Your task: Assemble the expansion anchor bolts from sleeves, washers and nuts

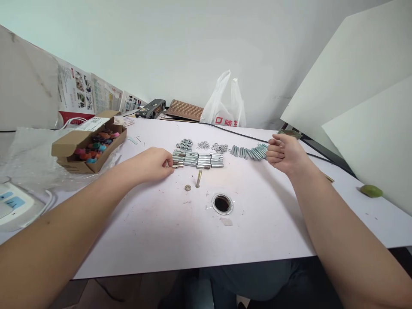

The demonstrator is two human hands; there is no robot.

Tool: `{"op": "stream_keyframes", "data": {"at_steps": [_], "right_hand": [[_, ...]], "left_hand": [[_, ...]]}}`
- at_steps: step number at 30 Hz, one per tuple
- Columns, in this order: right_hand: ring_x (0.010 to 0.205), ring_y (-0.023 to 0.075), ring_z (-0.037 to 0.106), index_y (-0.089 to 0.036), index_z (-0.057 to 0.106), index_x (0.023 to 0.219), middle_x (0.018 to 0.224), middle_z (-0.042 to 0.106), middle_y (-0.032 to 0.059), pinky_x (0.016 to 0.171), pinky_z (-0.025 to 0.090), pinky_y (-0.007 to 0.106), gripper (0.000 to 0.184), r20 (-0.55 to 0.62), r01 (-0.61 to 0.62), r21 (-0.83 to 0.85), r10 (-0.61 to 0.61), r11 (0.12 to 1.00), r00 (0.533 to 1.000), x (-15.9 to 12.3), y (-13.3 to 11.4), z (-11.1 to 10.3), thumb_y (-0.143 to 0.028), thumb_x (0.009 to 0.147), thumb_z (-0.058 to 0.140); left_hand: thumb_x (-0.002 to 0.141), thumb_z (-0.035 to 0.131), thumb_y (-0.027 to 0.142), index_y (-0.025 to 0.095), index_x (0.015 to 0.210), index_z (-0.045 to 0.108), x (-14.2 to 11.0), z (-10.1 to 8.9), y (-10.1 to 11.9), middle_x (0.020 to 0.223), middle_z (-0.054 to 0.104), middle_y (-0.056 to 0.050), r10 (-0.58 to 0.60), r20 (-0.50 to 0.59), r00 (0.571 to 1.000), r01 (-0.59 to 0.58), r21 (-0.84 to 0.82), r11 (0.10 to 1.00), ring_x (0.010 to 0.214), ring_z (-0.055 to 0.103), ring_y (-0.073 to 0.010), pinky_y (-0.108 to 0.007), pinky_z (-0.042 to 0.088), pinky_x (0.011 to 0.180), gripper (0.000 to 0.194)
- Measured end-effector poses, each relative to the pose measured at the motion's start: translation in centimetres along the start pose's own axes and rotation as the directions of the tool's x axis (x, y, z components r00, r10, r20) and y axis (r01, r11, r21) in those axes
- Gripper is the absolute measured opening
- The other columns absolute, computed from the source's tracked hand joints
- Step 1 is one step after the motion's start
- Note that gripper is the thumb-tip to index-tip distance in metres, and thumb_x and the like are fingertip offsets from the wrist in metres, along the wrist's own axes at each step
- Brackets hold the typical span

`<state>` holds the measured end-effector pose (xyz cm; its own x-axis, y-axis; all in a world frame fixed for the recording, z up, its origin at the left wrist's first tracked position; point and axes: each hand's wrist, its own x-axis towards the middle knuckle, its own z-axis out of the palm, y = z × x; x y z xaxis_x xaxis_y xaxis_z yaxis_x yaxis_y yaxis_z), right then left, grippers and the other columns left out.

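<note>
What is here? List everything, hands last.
Table: one, white, centre
Rods: many, mostly silver, centre
Nuts: many, silver, behind rods
Rings: many, silver, beside nuts
Washers: many, silver, beside rings
Bolts: many, silver, beside right hand
Loose bolt: one, yellowish, near rods
Loose nut: one, yellowish, beside it
Hole: one, dark, front
Box of coloured pieces: one, brown, left
Wrap: one, clear, left
Device: one, white, left edge
Tool: one, black, rear
Ribbed panel: one, brown, rear
Bag: one, white, rear
Cable: one, black, rear
Fruit: one, green, right
Boards: two, white, right
Printed panels: several, whitish, left
Left hand: one, at rods
Right hand: one, beside bolts
</note>
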<state>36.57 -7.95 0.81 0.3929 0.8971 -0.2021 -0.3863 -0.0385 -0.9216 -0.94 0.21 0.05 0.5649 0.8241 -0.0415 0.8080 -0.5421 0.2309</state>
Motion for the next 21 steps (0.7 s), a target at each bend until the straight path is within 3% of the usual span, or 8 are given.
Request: {"op": "stream_keyframes", "data": {"at_steps": [7,15,18,21], "right_hand": [[0.041,0.0048,0.013,-0.019,0.046,0.067,0.049,0.017,-0.0101,0.036,0.012,0.021,0.022,0.163,-0.002,-0.263,0.047,0.965,0.986,-1.8,2.4,3.9,-0.031,0.077,0.063],[0.043,0.0051,0.012,-0.020,0.044,0.067,0.050,0.015,-0.0107,0.040,0.010,0.021,0.026,0.248,0.003,-0.405,0.106,0.915,0.963,-2.9,5.0,6.1,-0.035,0.078,0.062],[0.043,0.0053,0.012,-0.019,0.044,0.066,0.050,0.016,-0.0106,0.041,0.009,0.022,0.028,0.319,0.052,-0.465,0.113,0.884,0.941,-3.6,6.3,7.1,-0.036,0.080,0.062],[0.044,0.0059,0.016,-0.019,0.048,0.068,0.051,0.021,-0.0087,0.041,0.011,0.023,0.028,0.440,0.208,-0.517,0.049,0.830,0.897,-4.9,7.2,8.3,-0.040,0.083,0.059]], "left_hand": [[0.075,0.051,0.044,0.020,0.095,0.061,0.1,0.4,-0.1,0.086,0.068,-0.009,-0.033,-0.045,0.998,0.037,0.083,0.996,0.076,0.061,-0.0257,-0.031,0.038,0.060,0.033],[0.077,0.047,0.035,0.020,0.079,0.062,-0.2,0.5,0.0,0.084,0.067,-0.010,-0.045,0.059,0.997,0.041,0.057,0.998,0.075,0.060,-0.0255,-0.032,0.040,0.061,0.021],[0.078,0.049,0.041,0.021,0.079,0.059,-0.8,-0.3,0.6,0.077,0.065,-0.007,-0.021,0.088,0.996,0.031,-0.120,0.992,0.065,0.057,-0.0215,-0.030,0.039,0.055,0.023],[0.082,0.048,0.047,0.022,0.081,0.057,-1.3,-0.7,1.8,0.073,0.059,-0.002,0.125,0.073,0.989,-0.082,-0.428,0.900,0.061,0.052,-0.0162,-0.027,0.039,0.054,0.027]]}}
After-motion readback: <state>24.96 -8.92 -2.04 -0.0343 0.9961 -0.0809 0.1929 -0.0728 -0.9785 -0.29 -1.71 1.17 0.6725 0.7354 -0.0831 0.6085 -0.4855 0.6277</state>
